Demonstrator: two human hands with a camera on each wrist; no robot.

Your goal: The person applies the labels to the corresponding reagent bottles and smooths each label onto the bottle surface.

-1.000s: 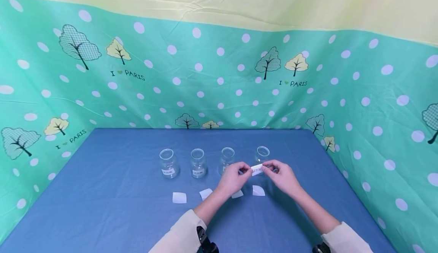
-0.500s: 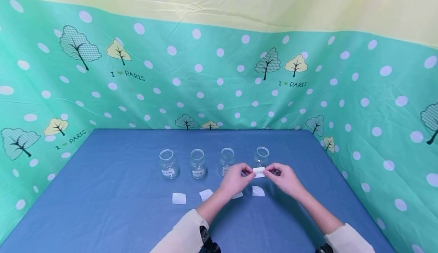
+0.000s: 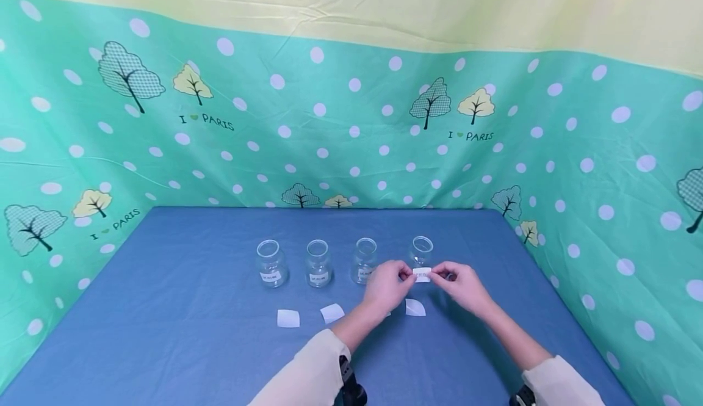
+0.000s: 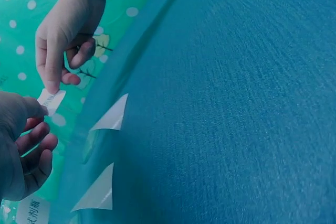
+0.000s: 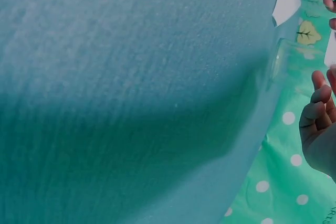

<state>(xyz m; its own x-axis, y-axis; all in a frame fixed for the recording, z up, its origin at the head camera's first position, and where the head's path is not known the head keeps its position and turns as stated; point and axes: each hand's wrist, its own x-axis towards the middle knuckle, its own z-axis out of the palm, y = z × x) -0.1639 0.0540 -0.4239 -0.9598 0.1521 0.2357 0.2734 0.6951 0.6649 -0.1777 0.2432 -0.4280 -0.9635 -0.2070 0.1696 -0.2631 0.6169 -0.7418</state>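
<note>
A small white label with dark writing is stretched between both hands, in front of the rightmost glass jar. My left hand pinches its left end between thumb and finger. The right hand pinches the opposite end the same way. Whether the label touches the glass cannot be told. In the left wrist view, the label spans the gap between the fingertips. At the right wrist view's edge, the right hand is partly cut off.
Three more open glass jars stand in a row leftward: a far left jar, a second jar and a third jar, each with a white label. White paper pieces lie in front on the blue tablecloth; my left forearm mostly hides one.
The label has moved slightly right and has turned from tilted to nearly level, facing the head camera. Both hands have shifted rightward with it, keeping their pinch.
</note>
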